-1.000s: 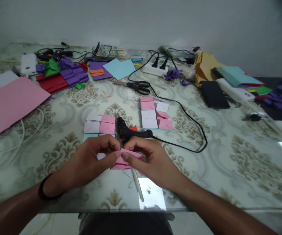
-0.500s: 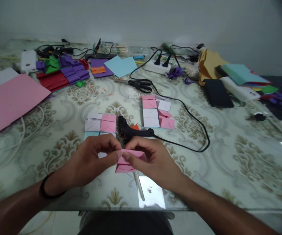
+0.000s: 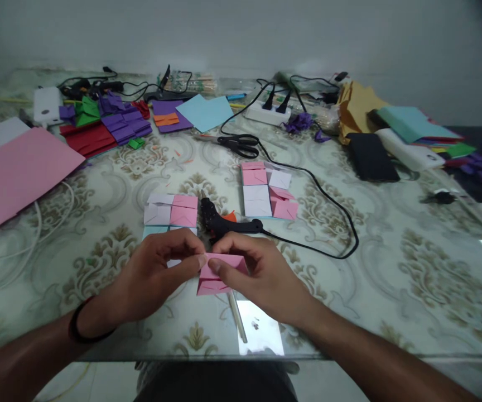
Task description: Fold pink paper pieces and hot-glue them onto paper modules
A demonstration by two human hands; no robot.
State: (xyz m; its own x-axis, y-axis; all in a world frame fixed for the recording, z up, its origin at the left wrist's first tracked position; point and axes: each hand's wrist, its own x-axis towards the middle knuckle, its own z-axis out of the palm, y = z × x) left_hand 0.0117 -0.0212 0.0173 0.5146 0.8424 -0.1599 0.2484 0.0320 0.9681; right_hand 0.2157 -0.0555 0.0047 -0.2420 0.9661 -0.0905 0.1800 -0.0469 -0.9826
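A folded pink paper piece [image 3: 216, 286] is pinched between my two hands above the near part of the table. My left hand [image 3: 163, 273] grips its upper left corner with thumb and forefinger. My right hand [image 3: 255, 273] holds the top edge, its thumb lying across the front. Behind my left hand sits a pink and white folded-paper panel [image 3: 184, 211], partly hidden by the fingers. A black glue gun [image 3: 228, 225] lies just beyond my hands. Farther right is a second pink and white panel [image 3: 258, 201]. Below the held paper lies a glue stick [image 3: 238, 318].
Scissors [image 3: 239, 145] and a white power strip [image 3: 268, 113] lie toward the back, with the glue gun's black cord looping at right. A large pink sheet [image 3: 19, 178] covers the left side. A black phone-like slab [image 3: 372, 157] rests at right, near stacked coloured paper [image 3: 417, 125].
Almost nothing differs. My left fingertips have shifted very slightly left at the pink paper's corner, and the whole view has moved a little.
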